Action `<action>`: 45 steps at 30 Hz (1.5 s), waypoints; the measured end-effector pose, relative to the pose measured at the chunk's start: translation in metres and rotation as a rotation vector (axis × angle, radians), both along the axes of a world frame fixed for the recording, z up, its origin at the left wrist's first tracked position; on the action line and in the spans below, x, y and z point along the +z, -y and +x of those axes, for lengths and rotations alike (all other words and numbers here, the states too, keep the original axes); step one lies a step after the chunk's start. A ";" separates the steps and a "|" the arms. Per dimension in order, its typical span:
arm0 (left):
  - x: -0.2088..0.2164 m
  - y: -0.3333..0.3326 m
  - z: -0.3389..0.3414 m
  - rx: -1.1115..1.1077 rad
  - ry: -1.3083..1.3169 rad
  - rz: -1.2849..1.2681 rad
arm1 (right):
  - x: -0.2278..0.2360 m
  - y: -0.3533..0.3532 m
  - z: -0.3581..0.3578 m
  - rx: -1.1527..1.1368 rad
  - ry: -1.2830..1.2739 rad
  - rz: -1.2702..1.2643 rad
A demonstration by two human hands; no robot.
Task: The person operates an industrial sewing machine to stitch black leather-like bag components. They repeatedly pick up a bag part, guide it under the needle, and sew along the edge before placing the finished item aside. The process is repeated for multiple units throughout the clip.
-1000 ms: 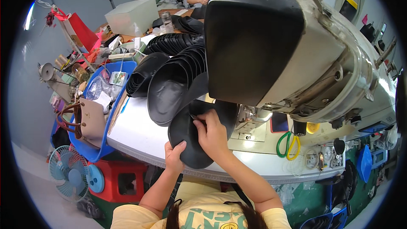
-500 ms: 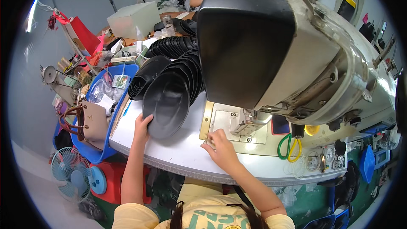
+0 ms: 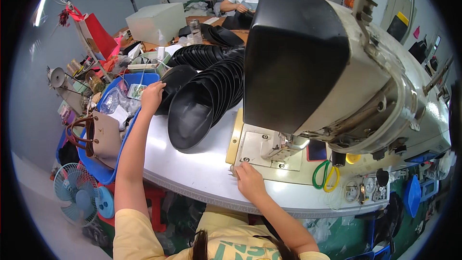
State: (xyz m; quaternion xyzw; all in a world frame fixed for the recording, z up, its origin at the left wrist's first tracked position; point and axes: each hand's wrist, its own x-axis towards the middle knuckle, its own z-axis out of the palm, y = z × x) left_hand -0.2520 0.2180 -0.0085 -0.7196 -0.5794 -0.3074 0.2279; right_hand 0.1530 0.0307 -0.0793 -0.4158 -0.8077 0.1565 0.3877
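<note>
My left hand [image 3: 152, 97] reaches out to the far left, its fingers closed on the edge of a black curved piece [image 3: 177, 78] in the stack behind. Beside it stands a long row of nested black oval pieces [image 3: 191, 118], the nearest leaning toward me on the white table [image 3: 192, 173]. My right hand [image 3: 250, 182] rests near the sewing machine's bed, its fingers pinched around something small and greyish that I cannot make out. Just beyond those fingertips lies a gold-coloured bar [image 3: 235, 137], next to the machine's presser foot [image 3: 280, 147].
The sewing machine's large black and cream head [image 3: 298, 62] blocks the right. Green- and yellow-handled scissors [image 3: 331, 175] lie by its base. A blue tub [image 3: 108, 171] with a beige handbag [image 3: 105, 137] stands left, above a fan [image 3: 79, 197]. Another person [image 3: 240, 0] works at the back.
My left hand has let go of the front black oval piece and moved farther away to the pieces behind it. My right hand has shifted little, its fingers closer together. The view has turned slightly.
</note>
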 end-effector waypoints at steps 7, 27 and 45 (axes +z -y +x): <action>0.061 0.041 0.006 0.109 -0.093 0.157 | -0.002 -0.003 0.010 -0.045 -0.054 -0.069; 0.063 0.194 0.231 -0.512 -0.189 0.300 | 0.126 0.007 0.034 -0.266 -0.080 0.159; 0.070 0.204 0.237 -0.491 -0.154 0.290 | 0.152 0.016 0.044 -0.254 -0.090 0.064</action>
